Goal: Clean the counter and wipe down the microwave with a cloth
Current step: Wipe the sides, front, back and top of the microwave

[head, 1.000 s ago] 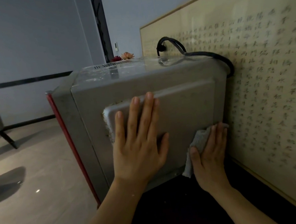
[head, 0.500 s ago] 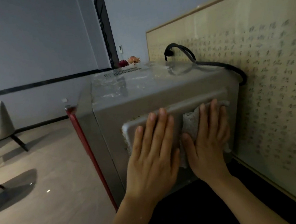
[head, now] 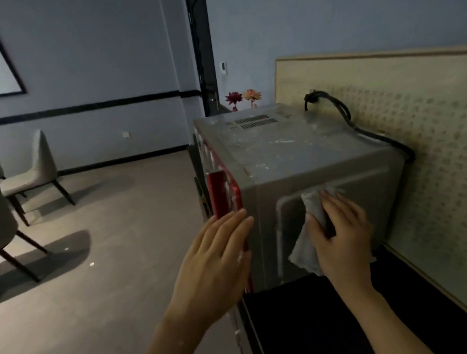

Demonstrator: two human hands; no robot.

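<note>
A grey metal microwave (head: 296, 153) with a red front edge stands on the dark counter (head: 328, 325), its side panel facing me. My right hand (head: 340, 232) presses a grey cloth (head: 308, 232) flat against that side panel, fingers straight and pointing up. The cloth's lower corner hangs loose below the hand. With its fingers straight, my left hand (head: 215, 265) is by the microwave's front corner near the red edge. The top of the microwave shows pale smears and a vent grille.
A black power cord (head: 344, 119) runs from the wall panel (head: 440, 155) over the microwave's back edge. Two flowers (head: 244, 96) stand behind the microwave. Grey chairs (head: 33, 172) stand on the tiled floor at left. A dark doorway is at the back.
My left hand has left the side panel and moved left to the front corner. My right hand and cloth slid left across the panel. The view has swung up and to the left.
</note>
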